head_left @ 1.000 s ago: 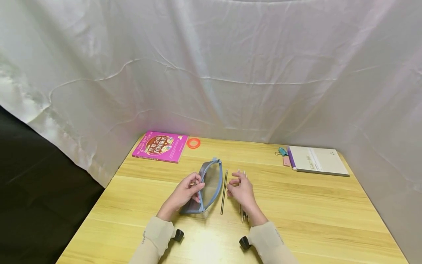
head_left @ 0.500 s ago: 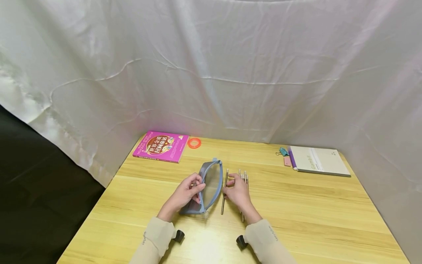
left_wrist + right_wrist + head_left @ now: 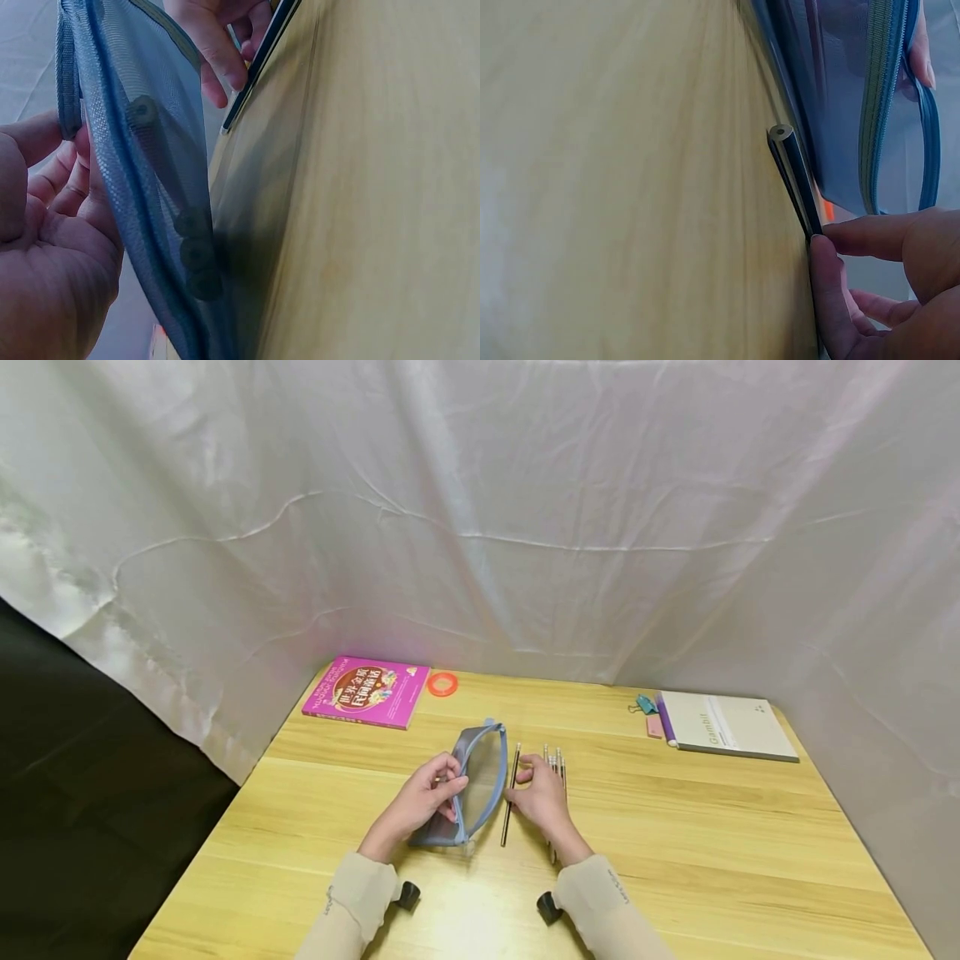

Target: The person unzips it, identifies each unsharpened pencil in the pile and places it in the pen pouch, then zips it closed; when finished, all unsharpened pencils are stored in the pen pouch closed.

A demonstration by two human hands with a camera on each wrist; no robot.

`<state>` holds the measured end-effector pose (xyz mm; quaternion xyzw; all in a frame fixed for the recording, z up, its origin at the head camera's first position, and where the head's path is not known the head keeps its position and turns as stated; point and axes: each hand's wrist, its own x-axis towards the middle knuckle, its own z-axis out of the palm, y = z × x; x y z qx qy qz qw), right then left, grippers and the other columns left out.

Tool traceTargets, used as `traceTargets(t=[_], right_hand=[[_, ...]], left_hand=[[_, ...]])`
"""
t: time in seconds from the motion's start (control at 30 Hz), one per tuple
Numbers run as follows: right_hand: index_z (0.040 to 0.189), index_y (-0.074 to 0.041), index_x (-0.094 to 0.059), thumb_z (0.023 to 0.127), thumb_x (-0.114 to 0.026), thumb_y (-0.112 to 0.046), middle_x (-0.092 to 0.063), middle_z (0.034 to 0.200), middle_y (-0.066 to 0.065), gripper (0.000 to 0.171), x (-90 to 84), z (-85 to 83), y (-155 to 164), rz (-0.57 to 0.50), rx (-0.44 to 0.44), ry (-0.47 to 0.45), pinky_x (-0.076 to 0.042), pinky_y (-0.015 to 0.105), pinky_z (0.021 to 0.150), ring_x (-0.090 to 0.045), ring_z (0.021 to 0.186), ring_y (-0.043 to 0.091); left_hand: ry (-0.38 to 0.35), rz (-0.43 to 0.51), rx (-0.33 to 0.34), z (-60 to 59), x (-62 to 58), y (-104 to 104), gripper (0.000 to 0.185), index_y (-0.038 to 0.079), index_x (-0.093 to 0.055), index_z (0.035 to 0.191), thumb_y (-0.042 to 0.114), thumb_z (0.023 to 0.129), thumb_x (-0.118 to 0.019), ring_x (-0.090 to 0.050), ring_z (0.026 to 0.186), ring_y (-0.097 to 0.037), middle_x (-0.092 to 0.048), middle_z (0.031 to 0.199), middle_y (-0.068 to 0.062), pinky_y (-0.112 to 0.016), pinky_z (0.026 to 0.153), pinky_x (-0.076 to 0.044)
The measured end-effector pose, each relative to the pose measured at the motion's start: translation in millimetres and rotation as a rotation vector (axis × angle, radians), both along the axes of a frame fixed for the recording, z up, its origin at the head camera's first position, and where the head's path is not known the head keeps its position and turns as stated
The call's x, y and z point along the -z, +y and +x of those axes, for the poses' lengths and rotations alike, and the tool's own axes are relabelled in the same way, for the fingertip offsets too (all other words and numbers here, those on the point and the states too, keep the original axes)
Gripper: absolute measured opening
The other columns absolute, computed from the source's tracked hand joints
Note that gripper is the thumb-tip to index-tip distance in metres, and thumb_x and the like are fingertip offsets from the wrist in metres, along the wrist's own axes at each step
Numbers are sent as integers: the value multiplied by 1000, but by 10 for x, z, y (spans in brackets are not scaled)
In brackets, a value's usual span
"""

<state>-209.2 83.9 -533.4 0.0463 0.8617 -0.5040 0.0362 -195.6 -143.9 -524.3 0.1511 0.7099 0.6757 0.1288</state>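
Note:
My left hand grips the near edge of a blue mesh zipper pouch, which stands on its side with its mouth spread toward the right. Through the mesh in the left wrist view, several round-ended sticks show inside the pouch. Just right of the pouch, a dark striped pencil lies on the table or very close to it. My right hand pinches this pencil between thumb and index finger. Several more pencils lie beneath and beyond that hand, partly hidden by it.
At the back left lie a pink book and an orange ring. A notebook, a purple marker, a teal binder clip and a pink eraser sit at the back right. Pale curtains surround the wooden table.
My right hand has moved left, from over the group of pencils to the single pencil, and now pinches it. The pencil has barely shifted. My left hand and the pouch stay put.

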Motion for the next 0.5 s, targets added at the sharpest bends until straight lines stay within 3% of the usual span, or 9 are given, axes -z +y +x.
traceTargets(t=[0.27, 0.5], right_hand=[[141, 3, -54, 78, -83, 3, -67, 104, 15, 69, 4, 1, -49, 2, -43, 4, -61, 25, 54, -67, 55, 12], [140, 4, -56, 80, -84, -1, -69, 98, 11, 66, 12, -21, -8, 100, -50, 28, -58, 24, 57, -65, 53, 10]], left_hand=[[2, -29, -11, 26, 6, -42, 21, -2, -49, 107, 16, 106, -61, -59, 54, -12, -50, 89, -1, -32, 51, -61], [10, -20, 15, -8, -4, -13, 24, -3, -49, 107, 18, 106, -61, -60, 54, -12, -50, 89, -1, -34, 51, -62]])
